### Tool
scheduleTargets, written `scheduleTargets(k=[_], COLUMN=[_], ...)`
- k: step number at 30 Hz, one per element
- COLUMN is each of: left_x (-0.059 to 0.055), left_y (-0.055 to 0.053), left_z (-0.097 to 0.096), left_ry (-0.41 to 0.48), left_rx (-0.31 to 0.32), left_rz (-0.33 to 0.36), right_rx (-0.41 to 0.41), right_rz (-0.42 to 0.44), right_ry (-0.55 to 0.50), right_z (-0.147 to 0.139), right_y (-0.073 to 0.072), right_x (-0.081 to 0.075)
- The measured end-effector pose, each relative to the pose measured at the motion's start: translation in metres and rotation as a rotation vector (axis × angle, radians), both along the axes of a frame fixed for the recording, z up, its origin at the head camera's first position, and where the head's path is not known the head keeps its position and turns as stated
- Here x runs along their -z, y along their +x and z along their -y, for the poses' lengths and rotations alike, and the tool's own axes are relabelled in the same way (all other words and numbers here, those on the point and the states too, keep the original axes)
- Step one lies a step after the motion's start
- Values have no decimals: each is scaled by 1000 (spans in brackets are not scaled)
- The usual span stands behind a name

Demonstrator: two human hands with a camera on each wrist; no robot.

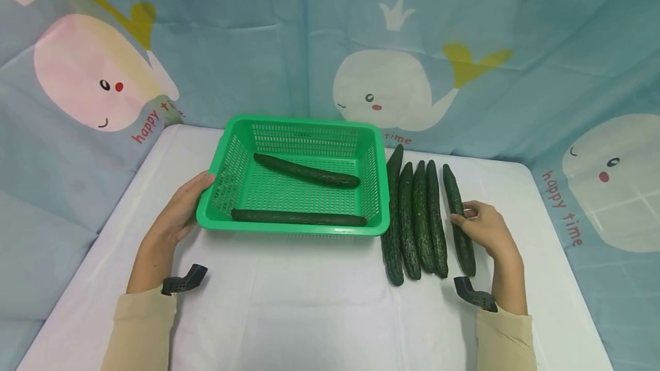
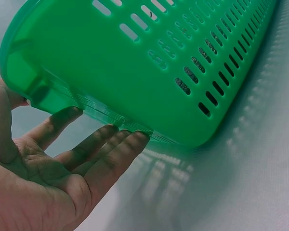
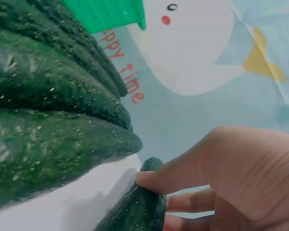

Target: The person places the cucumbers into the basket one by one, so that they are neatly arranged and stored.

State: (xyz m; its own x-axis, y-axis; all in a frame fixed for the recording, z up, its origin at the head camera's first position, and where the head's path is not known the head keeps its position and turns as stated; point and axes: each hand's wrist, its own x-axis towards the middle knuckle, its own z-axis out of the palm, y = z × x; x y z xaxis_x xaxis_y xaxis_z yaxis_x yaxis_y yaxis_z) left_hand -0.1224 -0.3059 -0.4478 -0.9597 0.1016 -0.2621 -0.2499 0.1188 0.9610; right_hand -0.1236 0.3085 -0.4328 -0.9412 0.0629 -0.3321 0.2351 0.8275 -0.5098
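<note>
A green plastic basket (image 1: 296,232) stands on the table with two cucumbers inside, one slanted at the back (image 1: 306,172) and one along the front (image 1: 299,217). My left hand (image 1: 177,208) holds the basket's left end by the rim; in the left wrist view its fingers (image 2: 113,156) touch the perforated side wall. Right of the basket, my right hand (image 1: 484,228) pinches a cucumber (image 1: 466,251) between thumb and fingers around its middle. That cucumber lies lengthwise, slightly apart from a row of several others.
Several cucumbers (image 1: 424,222) lie side by side between the basket and my right hand, the leftmost against the basket's right side. A white cloth (image 1: 309,325) covers the table. Behind and beside it hangs a blue curtain (image 1: 289,62) printed with whales.
</note>
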Motion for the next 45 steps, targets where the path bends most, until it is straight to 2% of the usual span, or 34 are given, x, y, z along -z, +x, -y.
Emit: scheduleTargets(k=[7, 15, 20, 25, 37, 45], left_x=[0, -1, -2, 0, -3, -2], left_y=[0, 1, 0, -2, -2, -1], left_z=[-2, -1, 0, -2, 0, -1], left_ry=[2, 6, -13, 0, 7, 36], left_rx=[0, -1, 2, 4, 2, 4], left_rz=[-14, -20, -26, -1, -3, 6], right_rx=[4, -35, -5, 6, -114, -235], right_rz=[-60, -133, -219, -277, -329, -433], right_ry=[-46, -65, -78, -113, -138, -102], right_z=[0, 3, 9, 16, 35, 62], right_y=[3, 8, 11, 8, 5, -1], right_x=[-9, -22, -29, -37, -64, -84])
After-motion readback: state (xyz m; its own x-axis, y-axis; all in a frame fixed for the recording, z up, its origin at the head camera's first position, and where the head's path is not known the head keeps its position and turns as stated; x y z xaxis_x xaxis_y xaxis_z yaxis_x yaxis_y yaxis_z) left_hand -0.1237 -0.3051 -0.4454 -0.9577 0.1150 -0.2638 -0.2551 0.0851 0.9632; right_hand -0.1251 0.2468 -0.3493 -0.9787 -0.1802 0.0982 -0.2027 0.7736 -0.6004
